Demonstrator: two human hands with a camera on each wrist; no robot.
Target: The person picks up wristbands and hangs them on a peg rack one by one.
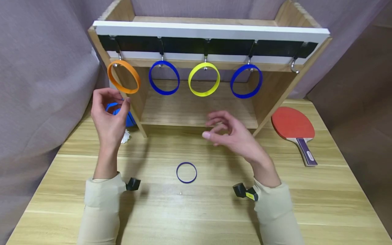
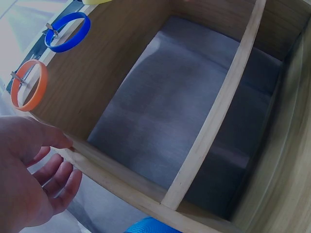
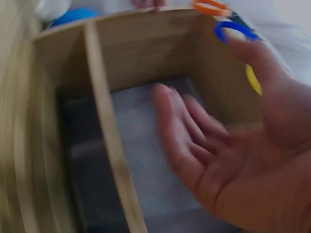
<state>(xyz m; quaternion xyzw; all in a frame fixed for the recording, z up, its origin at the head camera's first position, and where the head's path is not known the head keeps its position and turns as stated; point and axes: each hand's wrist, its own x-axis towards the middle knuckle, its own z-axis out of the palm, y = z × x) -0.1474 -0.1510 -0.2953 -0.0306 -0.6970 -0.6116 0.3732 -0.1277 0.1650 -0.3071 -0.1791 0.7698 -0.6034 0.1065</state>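
An orange ring (image 1: 130,91) hangs from the leftmost hook of a wooden rack (image 1: 196,61). Just below it is my left hand (image 1: 108,124), fingers loosely curved and holding nothing; in the left wrist view its thumb side comes near the rack's side edge, and contact is unclear. Farther right hang a blue ring (image 1: 166,93), a yellow ring (image 1: 203,94) and another blue ring (image 1: 245,96). My right hand (image 1: 237,137) hovers before the lower shelf, fingers loosely bent around nothing. A dark blue ring (image 1: 186,182) lies on the table between the forearms.
At the rack's right end is a bare metal hook (image 1: 293,64). A red table tennis paddle (image 1: 293,123) lies right of the rack on the wooden table (image 1: 196,217). Behind my left hand sits a blue object (image 1: 130,119), with a white shuttlecock-like piece (image 1: 125,136) beside it.
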